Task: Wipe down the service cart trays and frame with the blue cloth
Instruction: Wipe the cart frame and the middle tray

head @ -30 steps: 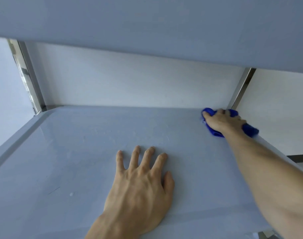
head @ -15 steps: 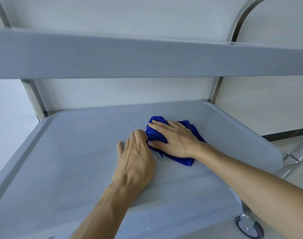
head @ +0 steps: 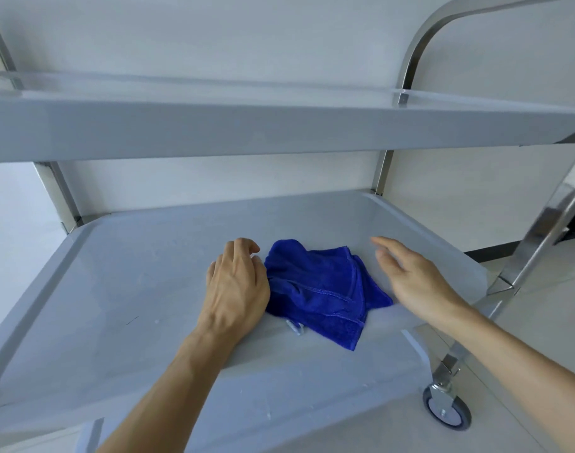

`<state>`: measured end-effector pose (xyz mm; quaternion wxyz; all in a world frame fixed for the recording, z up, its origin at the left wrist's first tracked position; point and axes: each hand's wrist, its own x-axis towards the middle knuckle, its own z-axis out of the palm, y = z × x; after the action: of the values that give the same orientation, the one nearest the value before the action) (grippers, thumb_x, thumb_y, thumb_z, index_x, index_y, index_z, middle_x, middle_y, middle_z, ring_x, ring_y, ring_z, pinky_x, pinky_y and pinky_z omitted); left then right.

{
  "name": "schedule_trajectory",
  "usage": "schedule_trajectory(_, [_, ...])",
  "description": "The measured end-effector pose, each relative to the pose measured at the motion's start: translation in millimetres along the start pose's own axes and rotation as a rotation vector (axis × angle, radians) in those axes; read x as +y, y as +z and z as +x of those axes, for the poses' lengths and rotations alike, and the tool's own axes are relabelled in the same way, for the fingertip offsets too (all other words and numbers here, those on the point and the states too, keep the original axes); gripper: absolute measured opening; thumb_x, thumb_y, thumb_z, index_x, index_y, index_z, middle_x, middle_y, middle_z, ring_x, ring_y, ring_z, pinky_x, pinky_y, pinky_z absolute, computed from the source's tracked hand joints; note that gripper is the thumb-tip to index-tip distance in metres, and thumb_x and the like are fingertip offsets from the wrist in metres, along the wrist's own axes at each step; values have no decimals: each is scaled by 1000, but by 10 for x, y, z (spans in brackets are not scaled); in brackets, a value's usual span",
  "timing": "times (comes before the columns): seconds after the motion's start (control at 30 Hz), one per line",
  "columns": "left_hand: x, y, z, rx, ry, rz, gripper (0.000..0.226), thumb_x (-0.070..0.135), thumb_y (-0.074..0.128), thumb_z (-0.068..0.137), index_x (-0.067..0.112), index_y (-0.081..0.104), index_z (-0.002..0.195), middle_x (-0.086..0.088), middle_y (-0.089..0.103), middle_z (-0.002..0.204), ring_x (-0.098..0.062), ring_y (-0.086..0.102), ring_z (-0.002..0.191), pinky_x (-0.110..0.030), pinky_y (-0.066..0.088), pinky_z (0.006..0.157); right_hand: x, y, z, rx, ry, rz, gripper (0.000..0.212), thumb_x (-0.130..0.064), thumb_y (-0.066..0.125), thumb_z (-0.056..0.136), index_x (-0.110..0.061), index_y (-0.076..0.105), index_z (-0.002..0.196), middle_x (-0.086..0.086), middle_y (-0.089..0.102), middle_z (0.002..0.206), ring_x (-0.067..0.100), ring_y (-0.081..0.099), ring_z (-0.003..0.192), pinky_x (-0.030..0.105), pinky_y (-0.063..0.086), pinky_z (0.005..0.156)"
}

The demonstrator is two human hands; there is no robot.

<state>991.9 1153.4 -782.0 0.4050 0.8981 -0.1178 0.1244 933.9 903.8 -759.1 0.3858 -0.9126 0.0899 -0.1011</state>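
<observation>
Just one blue cloth (head: pixel 322 289), two hands.

The blue cloth (head: pixel 322 289) lies crumpled and partly folded on the lower tray (head: pixel 116 289) of the service cart — a deep blue towel with stitched hems, a small pale tag showing at its near edge. The grey tray has raised, sloping walls; above it sits a second grey tray (head: pixel 246 129), both carried by a polished metal frame (head: pixel 413 57) — one castor wheel (head: pixel 446 410) shows at the near right corner.
</observation>
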Motion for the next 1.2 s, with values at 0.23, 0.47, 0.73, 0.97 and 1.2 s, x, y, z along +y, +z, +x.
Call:
schedule_trajectory(0.23, [307,51,13,124,138,12,23,12,48,96,17,66,110,-3,57,125,-28,58,107,-44,45,98,158,88,56,15,94,-9,41,-38,35,107,-27,49,145,-5,55,144,18,52,127,29,37,102])
schedule_trajectory(0.47, [701,590,-9,-435,294,550,53,56,24,102,38,30,151,10,32,158,-28,22,147,-64,6,118,116,93,66,-35,77,-116,39,-9,39,104,-25,58,134,0,59,136,17,55,113,31,44,88])
schedule_trajectory(0.73, [-137,-322,-306,-286,229,616,77,75,8,83,46,24,152,22,25,160,-12,17,151,-54,11,122,29,195,98,-35,-38,-424,34,-12,43,101,-16,53,133,3,53,142,25,52,125,35,40,100])
schedule_trajectory(0.97, [-635,-974,-314,-262,-136,733,91,91,-1,66,56,21,147,11,8,165,-24,5,153,-58,12,120,-91,423,139,-165,-92,-603,51,-50,23,104,-38,25,154,-17,18,164,8,9,152,49,11,121])
schedule_trajectory(1.2, [-539,-434,362,-178,-299,753,65,76,19,89,44,32,144,0,28,158,-39,18,145,-70,16,111,-97,411,156,-190,-73,-639,58,-59,20,101,-40,18,156,-16,10,167,9,5,154,50,8,123])
